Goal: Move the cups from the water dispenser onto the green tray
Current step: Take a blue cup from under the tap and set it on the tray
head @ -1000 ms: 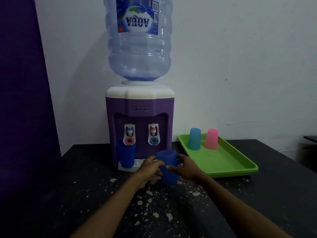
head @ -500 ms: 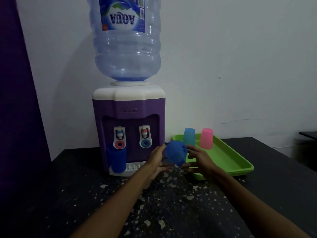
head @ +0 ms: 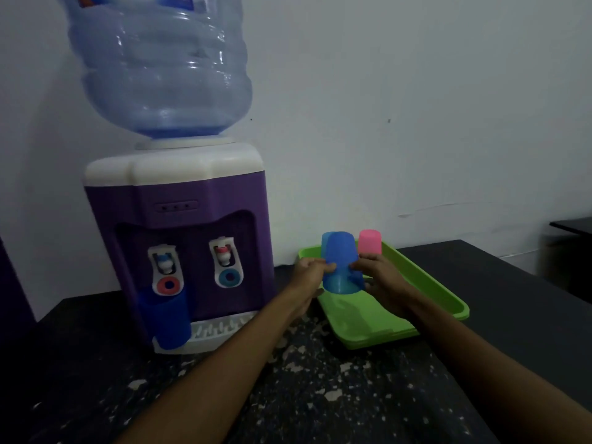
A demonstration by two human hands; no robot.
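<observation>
Both hands hold one dark blue cup [head: 341,263] upside down just above the green tray [head: 442,293]. My left hand [head: 309,270] grips its left side and my right hand [head: 379,277] its right side. A pink cup [head: 370,241] stands upside down at the tray's far end. A lighter blue cup [head: 324,243] peeks out behind the held cup, mostly hidden. Another dark blue cup [head: 169,322] stands on the drip grid of the purple water dispenser [head: 179,219], under its left tap.
A large clear water bottle [head: 160,68] sits on top of the dispenser. The black table [head: 320,395] is speckled with pale flecks. A white wall rises right behind the tray, and a dark surface edge [head: 573,224] shows at the far right.
The cup has gone from lying on its side between my hands to upside down, and both hands carried it right, over the tray. The camera moved closer.
</observation>
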